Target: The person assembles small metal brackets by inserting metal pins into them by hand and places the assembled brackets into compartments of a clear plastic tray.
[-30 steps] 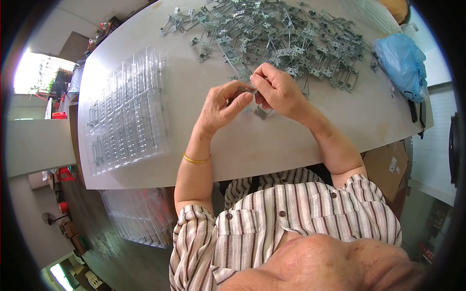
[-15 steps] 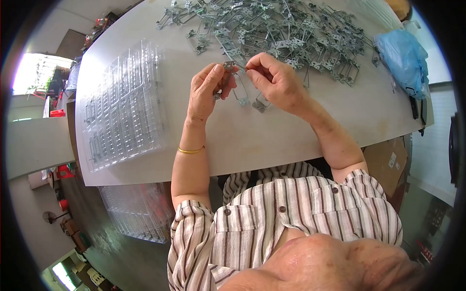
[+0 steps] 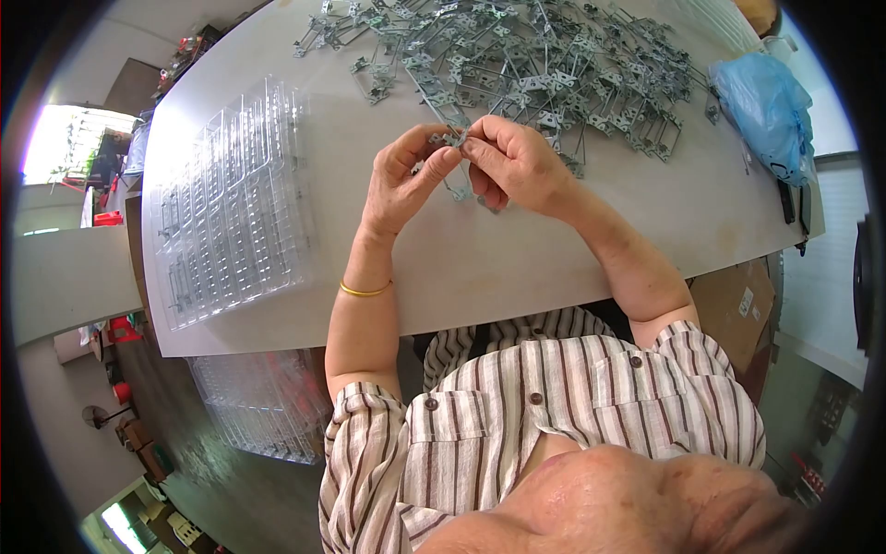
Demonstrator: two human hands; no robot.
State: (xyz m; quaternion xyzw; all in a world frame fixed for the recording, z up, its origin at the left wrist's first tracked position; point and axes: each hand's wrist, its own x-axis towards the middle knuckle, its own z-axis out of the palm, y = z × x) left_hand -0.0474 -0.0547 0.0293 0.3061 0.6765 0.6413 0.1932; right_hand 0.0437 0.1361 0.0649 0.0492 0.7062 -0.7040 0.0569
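Observation:
Both hands meet over the table just in front of a heap of metal parts. My left hand [image 3: 407, 175] pinches a small metal bracket [image 3: 449, 139] between thumb and fingers. From the other side, the thumb and forefinger of my right hand [image 3: 521, 166] close on the same bracket. The fingers cover much of it, so its full shape is hidden. Partly behind my hands, another metal piece [image 3: 458, 192] lies on the table. The heap of metal brackets with wire rods [image 3: 544, 83] spreads just beyond my fingertips.
At the left of the white table [image 3: 554, 268] lies a stack of clear plastic trays [image 3: 235, 203], with small parts in it. A blue plastic bag [image 3: 764, 115] sits at the right edge. More clear trays [image 3: 258, 402] stand below the table, and a cardboard box [image 3: 738, 305] at right.
My hands have come together. The right fingers, apart from the bracket before, now touch it, and the left hand has shifted slightly right and turned its thumb inward.

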